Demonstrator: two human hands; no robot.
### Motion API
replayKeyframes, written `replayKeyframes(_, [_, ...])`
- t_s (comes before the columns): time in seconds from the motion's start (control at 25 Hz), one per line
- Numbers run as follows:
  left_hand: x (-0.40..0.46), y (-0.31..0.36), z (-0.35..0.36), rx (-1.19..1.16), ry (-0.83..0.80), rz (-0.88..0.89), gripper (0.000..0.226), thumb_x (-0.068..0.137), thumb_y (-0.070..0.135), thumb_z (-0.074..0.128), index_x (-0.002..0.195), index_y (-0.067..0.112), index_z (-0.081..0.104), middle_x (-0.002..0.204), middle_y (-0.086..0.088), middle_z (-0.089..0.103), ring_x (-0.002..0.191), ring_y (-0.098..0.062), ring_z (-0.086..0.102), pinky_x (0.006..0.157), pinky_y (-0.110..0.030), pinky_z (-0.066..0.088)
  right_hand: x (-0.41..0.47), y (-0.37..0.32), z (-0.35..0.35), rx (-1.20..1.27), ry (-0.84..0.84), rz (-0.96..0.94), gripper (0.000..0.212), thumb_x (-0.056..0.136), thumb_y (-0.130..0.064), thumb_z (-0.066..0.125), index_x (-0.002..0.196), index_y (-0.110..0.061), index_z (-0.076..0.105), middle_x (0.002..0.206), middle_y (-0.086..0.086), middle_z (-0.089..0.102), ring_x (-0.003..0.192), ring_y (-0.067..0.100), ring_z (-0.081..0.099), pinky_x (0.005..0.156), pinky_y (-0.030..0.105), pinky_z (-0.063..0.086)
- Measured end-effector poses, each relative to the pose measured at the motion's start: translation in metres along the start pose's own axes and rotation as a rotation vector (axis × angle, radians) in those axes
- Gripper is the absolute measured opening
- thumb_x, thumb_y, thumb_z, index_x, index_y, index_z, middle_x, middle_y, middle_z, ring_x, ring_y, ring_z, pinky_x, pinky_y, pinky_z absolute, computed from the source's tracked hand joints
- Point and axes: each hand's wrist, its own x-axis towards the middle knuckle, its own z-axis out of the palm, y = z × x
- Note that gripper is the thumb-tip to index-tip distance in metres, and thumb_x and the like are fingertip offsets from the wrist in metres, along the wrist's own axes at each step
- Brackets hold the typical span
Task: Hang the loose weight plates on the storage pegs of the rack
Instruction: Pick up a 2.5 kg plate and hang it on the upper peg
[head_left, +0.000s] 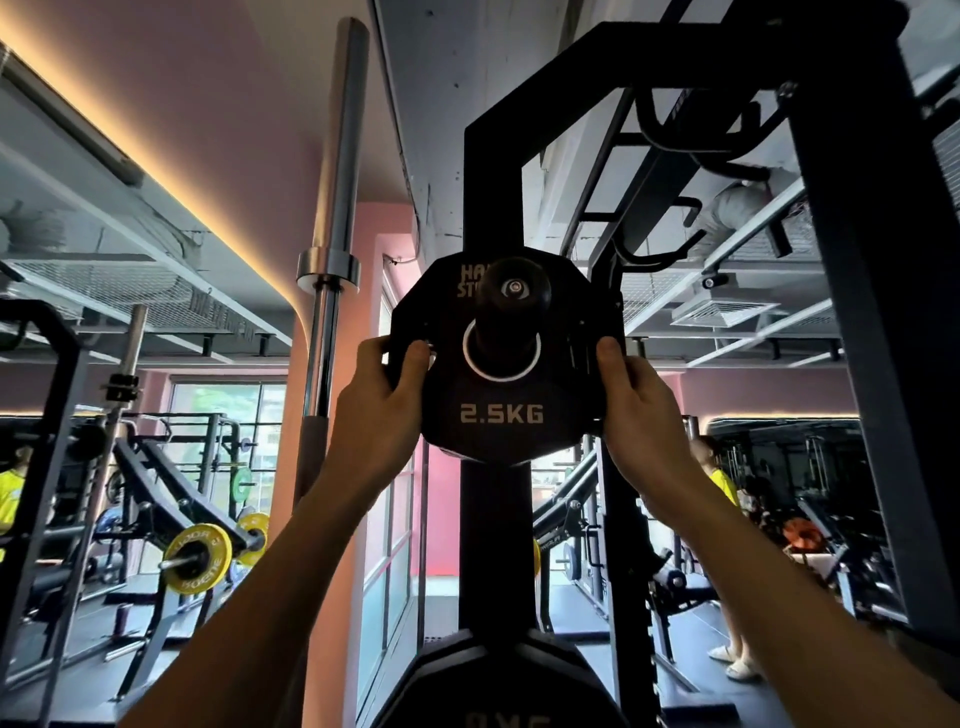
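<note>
Both forearms reach up to the 2.5 kg plate (501, 364), already threaded on the storage peg (514, 291) of the rack upright (493, 171). Left hand (382, 400) & right hand (636, 400) clasp its side grip slots. Prob. light, rigid, rubbery, non-slip. Below the peg sits a bigger plate (493, 680); left of it, a vertical barbell (332, 218); gym beyond.
</note>
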Motion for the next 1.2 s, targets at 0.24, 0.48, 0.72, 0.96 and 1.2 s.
replayKeyframes(0.24, [-0.071,0.002,-0.018,0.017,0.000,-0.052,0.028,0.095,0.044,0.055,0.120,0.032,0.048,0.103,0.000,0.067,0.068,-0.006,0.070,0.071,-0.038,0.055,-0.057,0.002,-0.027,0.093,0.004,0.023,0.034,0.096,-0.054,0.046,0.093,-0.021,0.055,0.081,0.005,0.069,0.072,0.022,0.070,0.069,0.042,0.056])
replayKeyframes(0.48, [-0.194,0.019,-0.029,0.014,-0.069,-0.214,0.021,0.087,0.045,0.057,0.102,0.030,0.058,0.093,0.001,0.070,0.076,-0.016,0.070,0.070,-0.036,0.054,-0.162,0.006,-0.060,0.104,-0.079,0.158,0.032,0.097,-0.052,0.047,0.082,-0.026,0.060,0.079,-0.003,0.069,0.073,0.015,0.065,0.064,0.036,0.053])
replayKeyframes(0.72, [-0.319,0.020,-0.056,0.046,-0.104,-0.474,0.023,0.081,0.054,0.056,0.090,0.034,0.062,0.091,-0.002,0.071,0.083,-0.022,0.069,0.077,-0.043,0.051,-0.279,0.019,-0.094,0.048,-0.177,0.351,0.031,0.101,-0.044,0.042,0.083,-0.025,0.059,0.081,-0.003,0.068,0.074,0.012,0.064,0.066,0.034,0.051])
replayKeyframes(0.96, [-0.451,0.015,-0.090,0.057,-0.128,-0.749,0.012,0.099,0.031,0.053,0.089,0.029,0.061,0.086,0.003,0.070,0.075,-0.009,0.067,0.066,-0.026,0.051,-0.410,0.031,-0.127,-0.045,-0.216,0.621,0.034,0.102,-0.048,0.037,0.090,-0.025,0.060,0.094,0.000,0.071,0.081,0.010,0.065,0.073,0.029,0.050])
replayKeyframes(1.2, [-0.591,-0.007,-0.152,0.216,-0.362,-0.983,0.013,0.101,0.028,0.050,0.097,0.021,0.060,0.086,0.008,0.067,0.070,0.008,0.062,0.070,-0.018,0.046,-0.575,0.037,-0.146,-0.215,-0.205,0.978,0.039,0.103,-0.046,0.035,0.090,-0.022,0.062,0.090,0.000,0.070,0.082,0.011,0.067,0.075,0.028,0.049])
